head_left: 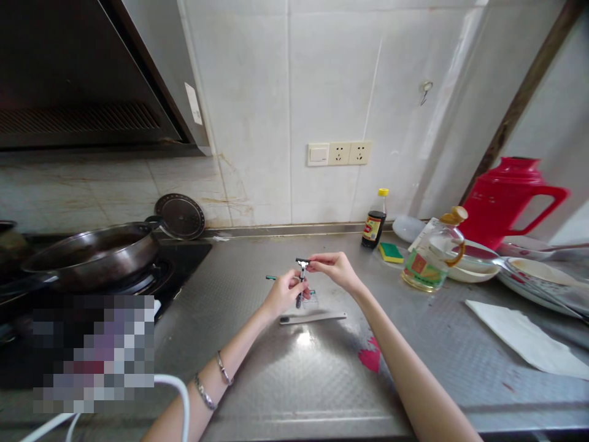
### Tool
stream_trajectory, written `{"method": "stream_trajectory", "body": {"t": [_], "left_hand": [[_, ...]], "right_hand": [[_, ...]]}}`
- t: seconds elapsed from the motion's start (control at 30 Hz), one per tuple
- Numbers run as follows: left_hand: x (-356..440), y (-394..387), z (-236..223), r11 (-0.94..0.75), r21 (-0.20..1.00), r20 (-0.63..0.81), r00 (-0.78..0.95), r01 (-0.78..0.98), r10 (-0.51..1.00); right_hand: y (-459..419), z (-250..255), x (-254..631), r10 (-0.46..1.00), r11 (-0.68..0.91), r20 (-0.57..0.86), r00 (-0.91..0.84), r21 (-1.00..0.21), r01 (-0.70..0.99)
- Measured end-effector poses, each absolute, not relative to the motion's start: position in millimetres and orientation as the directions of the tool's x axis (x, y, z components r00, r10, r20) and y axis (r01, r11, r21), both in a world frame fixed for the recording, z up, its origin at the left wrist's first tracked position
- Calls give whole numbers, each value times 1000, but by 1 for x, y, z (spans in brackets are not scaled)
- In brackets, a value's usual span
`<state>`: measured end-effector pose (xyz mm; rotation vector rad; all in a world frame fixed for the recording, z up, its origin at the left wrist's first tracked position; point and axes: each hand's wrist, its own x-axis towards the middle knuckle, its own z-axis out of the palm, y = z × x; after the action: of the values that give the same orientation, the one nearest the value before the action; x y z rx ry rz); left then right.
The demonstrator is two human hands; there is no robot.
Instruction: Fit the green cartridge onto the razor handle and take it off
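White cable [186, 396] loops nearest, lower left. Beyond it, a pale, slim stick [317, 318], dark at its left end, lies crosswise on the steel counter [257, 380]. Razor [302, 270], just above and beyond: black head, silvery neck, dark handle end; T-shaped. Long axis near upright, head up. Left hand [288, 290]: fingers closed round handle. Right hand [338, 270]: fingertips pinched at head's right end.
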<state>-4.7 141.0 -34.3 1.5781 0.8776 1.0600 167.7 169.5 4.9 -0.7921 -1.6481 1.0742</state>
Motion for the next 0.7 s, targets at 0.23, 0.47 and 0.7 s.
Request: {"method": "stream_trajectory", "body": {"t": [0.23,0.47,0.7], "left_hand": [[-4,140,-32,-230,972,202,345,42,917],[-4,140,-31,-193,980,170,330,40,929],[-4,143,-33,-207,978,183,329,38,926]], "right_hand": [[171,3,168,860,426,389,-329,-903,46],[173,1,171,861,423,370,-350,-902,85],[173,2,171,852,427,378,-361,-902,63]]}}
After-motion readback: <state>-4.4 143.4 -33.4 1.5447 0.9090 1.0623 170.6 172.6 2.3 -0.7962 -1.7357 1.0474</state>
